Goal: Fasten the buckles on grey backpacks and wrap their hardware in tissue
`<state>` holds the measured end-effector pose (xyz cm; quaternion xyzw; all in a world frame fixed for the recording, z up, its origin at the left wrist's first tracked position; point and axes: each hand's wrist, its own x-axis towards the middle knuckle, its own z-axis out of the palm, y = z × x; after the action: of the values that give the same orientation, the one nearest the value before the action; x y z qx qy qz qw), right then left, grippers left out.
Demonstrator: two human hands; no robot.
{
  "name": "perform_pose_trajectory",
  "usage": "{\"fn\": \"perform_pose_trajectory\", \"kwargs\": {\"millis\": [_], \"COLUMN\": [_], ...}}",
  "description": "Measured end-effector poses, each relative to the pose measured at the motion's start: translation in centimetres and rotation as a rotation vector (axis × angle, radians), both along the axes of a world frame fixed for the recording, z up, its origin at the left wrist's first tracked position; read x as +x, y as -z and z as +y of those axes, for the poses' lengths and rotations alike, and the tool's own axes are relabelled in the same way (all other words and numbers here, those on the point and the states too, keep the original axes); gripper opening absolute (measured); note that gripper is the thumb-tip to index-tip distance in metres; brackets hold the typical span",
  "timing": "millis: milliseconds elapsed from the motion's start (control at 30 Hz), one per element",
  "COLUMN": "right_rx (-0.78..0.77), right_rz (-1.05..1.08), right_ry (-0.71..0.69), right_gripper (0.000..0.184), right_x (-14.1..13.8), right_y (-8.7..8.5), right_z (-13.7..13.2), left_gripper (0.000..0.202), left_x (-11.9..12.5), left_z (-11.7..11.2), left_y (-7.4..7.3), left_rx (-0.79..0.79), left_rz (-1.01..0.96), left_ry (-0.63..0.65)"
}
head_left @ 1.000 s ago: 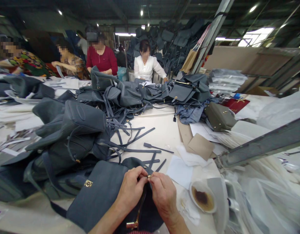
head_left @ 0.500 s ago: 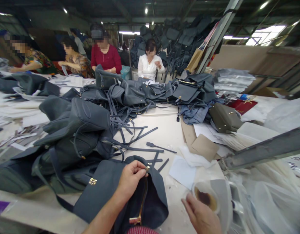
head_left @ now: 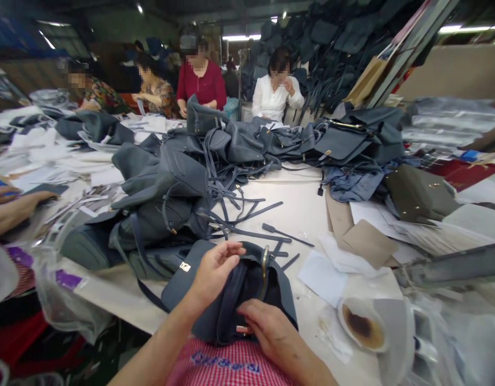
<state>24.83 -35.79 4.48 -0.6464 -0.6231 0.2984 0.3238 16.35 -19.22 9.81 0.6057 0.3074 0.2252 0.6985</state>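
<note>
A dark blue-grey leather handbag lies open in front of me, its flap with a gold clasp folded out to the left. My left hand is over the bag's mouth, thumb and fingers apart, with nothing in it. At the near side of the opening, my right hand has its fingers loosely bent beside the pinkish-wrapped zipper end. A brass zipper runs down the bag's right inner side. Whether the right fingertips touch the lining cannot be made out.
Several similar bags are heaped left and along the back. Loose straps lie ahead. On the right stand a dish of brown liquid, paper sheets and a metal bar. A co-worker's hand is at far left; other people sit opposite.
My left hand has let go of the zipper's far end and opened. My right hand has moved left from beside the dish to the bag's mouth. The view has swung left.
</note>
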Motion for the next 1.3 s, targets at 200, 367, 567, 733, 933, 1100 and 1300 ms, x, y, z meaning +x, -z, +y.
{"fn": "perform_pose_trajectory", "kwargs": {"millis": [200, 367, 567, 733, 933, 1100, 1300], "right_rx": [-0.168, -0.22, -0.233, -0.056, -0.311, 0.012, 0.206], "right_rz": [-0.079, 0.329, 0.679, 0.212, 0.401, 0.335, -0.026], "right_ry": [-0.022, 0.22, 0.498, 0.749, 0.63, 0.665, 0.589], "right_gripper": [0.018, 0.032, 0.053, 0.057, 0.085, 0.077, 0.041], "right_x": [-0.3, -1.7, -0.6, 4.3, 2.5, 1.3, 3.9], "right_y": [0.1, 1.1, 0.5, 1.2, 5.7, 5.8, 4.2], "right_z": [-0.8, -0.3, 0.0, -5.0, -6.6, -3.2, -0.1], "left_gripper": [0.031, 0.044, 0.044, 0.044, 0.052, 0.049, 0.035], "left_x": [-13.2, -16.1, -11.4, -10.5, -9.2, -8.7, -8.7], "left_z": [-0.4, -2.8, -3.3, -0.9, 3.6, 7.1, 4.5], "left_y": [1.4, 7.3, 7.7, 5.2, 3.1, 1.8, -1.3], "left_rx": [0.09, -0.319, -0.653, -0.428, -0.189, 0.047, 0.784], "left_rz": [0.53, 0.281, 0.06, -0.058, -0.077, 0.151, 0.23], "left_ry": [0.299, 0.043, -0.577, -0.678, -0.641, -0.506, -0.606]}}
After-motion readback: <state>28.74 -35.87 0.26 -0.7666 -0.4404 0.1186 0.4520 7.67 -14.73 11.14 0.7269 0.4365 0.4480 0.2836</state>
